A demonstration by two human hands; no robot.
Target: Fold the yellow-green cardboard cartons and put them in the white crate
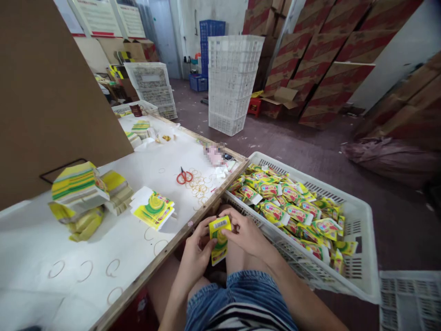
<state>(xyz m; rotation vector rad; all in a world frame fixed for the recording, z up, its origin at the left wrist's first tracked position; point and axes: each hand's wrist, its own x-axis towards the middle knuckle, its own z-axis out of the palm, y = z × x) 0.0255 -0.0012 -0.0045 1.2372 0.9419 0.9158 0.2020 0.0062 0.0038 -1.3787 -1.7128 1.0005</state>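
A small yellow-green carton (219, 239) with a barcode is held over my lap. My left hand (198, 248) grips its left side, thumb on the front. My right hand (244, 232) holds its upper right side, with the thumb across the front and some fingers hidden behind. On the white tabletop (138, 253), a small pile of flat yellow cartons (155, 209) lies left of my hands. Farther left are bundled stacks of cartons (81, 188). To the right, a white crate (372, 248) holds several filled-out yellow packets (298, 214).
Red-handled scissors (184, 176) and loose rubber bands (200, 186) lie on the table near its wooden edge (172, 246). A brown board (58, 92) rises at the left. Stacked white crates (233, 82) and cardboard boxes (310, 59) stand behind.
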